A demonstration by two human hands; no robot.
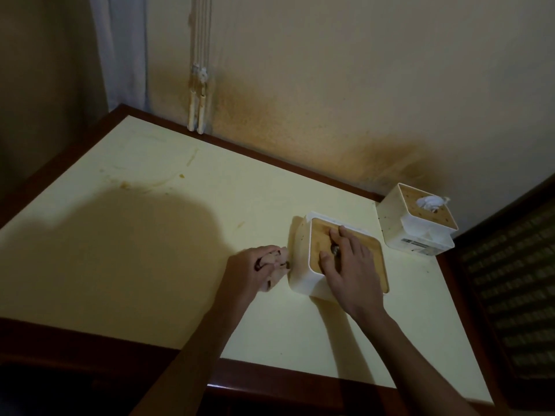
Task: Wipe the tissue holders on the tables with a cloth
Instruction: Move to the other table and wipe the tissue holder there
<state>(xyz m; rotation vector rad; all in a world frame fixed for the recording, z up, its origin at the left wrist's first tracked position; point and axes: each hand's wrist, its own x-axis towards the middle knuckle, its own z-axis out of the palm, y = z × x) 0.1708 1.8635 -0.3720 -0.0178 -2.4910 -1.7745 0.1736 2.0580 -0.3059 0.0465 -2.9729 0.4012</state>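
A white square tissue holder (300, 274) with a wooden lid stands on the pale yellow table (150, 235), right of centre. My right hand (348, 265) lies flat on its lid, fingers spread, pressing it down. My left hand (255, 268) is closed around a bunched pale cloth (274, 270) and holds it against the holder's left wall. A second white tissue holder (399, 229) with a wooden lid and a tuft of white tissue (432, 202) poking out stands at the far right corner by the wall.
The table has a dark wooden rim (270, 382) and orange smears (180, 175) near its far left. A stained wall runs along the back edge, with blind cords (198, 94) hanging down. A dark woven panel (516, 280) stands to the right.
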